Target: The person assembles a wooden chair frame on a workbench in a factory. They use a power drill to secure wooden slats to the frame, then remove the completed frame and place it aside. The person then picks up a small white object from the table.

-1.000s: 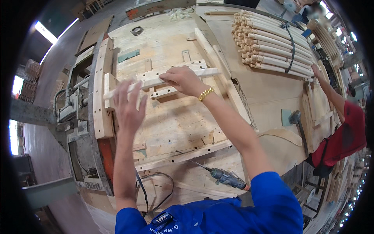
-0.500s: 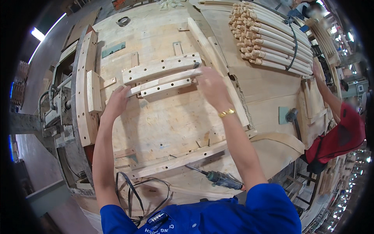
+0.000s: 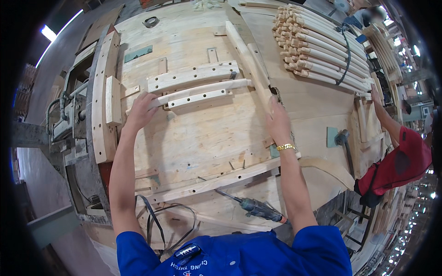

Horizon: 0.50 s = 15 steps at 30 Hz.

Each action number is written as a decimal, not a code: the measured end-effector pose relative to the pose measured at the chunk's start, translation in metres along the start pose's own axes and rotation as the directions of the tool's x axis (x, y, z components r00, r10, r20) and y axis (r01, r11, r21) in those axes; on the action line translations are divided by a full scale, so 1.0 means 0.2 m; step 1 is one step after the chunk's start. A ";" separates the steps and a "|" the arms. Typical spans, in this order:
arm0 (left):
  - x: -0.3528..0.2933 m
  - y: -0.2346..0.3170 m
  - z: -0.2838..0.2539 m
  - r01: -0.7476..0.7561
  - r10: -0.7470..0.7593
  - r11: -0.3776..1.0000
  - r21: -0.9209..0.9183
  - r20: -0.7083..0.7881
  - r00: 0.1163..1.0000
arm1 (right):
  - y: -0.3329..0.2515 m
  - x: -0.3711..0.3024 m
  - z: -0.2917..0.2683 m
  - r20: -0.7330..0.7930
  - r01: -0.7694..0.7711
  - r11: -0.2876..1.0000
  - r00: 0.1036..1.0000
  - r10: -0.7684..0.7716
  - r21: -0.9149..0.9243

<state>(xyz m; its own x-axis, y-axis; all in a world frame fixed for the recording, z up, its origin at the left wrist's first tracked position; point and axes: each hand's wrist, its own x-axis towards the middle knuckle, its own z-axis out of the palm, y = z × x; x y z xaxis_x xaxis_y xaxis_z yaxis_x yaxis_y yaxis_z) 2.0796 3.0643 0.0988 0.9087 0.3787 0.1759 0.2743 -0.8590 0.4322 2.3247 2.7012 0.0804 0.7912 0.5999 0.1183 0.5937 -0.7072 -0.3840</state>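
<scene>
My left hand is closed around the left end of a turned wooden spindle. That spindle lies between a long wooden block with holes and a shorter one. Its narrow right end reaches close to a long wooden post; whether they touch I cannot tell. My right hand is wrapped around the near end of this post, which slants away across the right side of the board.
A power driver lies near me beside a holed wooden strip. A strapped bundle of spindles sits at far right, with a hammer nearer. Clamp machinery lines the left; a co-worker in red is at right.
My right hand has left the spindle's right end and moved right and nearer to grip the post. The post's near end has shifted, uncovering a small block. My left hand stays on the spindle.
</scene>
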 end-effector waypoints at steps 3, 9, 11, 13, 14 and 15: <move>0.00 0.00 0.04 0.035 -0.027 0.985 0.167 -0.052 0.998 | 0.04 -0.01 0.03 -0.058 0.043 0.998 0.997 -0.045 -0.037; -0.02 -0.01 0.03 0.020 -0.026 0.996 0.090 0.068 0.997 | 0.01 -0.01 -0.01 -0.002 0.002 1.000 1.000 -0.002 -0.003; -0.02 -0.04 0.01 -0.050 0.046 0.994 0.093 0.050 0.998 | 0.01 -0.02 -0.02 -0.014 -0.008 1.000 1.000 0.008 0.027; -0.02 -0.05 0.02 -0.056 0.052 0.993 0.108 0.037 0.998 | -0.01 -0.03 -0.03 0.004 -0.007 1.000 1.000 0.006 0.020; -0.04 -0.06 0.02 -0.034 0.031 0.992 0.121 0.024 0.999 | -0.03 -0.04 -0.03 0.013 -0.005 1.000 1.000 0.005 0.017; -0.03 -0.05 0.03 -0.021 0.019 0.991 0.129 0.012 1.000 | -0.02 -0.05 -0.03 -0.005 0.007 1.000 1.000 -0.007 -0.001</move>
<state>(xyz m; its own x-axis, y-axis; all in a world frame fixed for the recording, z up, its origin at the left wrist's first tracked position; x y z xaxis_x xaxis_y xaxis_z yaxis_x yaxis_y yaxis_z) 2.0734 3.0682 0.0883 0.9177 0.3576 0.1734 0.2936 -0.9040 0.3108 2.3157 2.6954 0.0867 0.7880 0.6027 0.1259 0.5991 -0.7036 -0.3821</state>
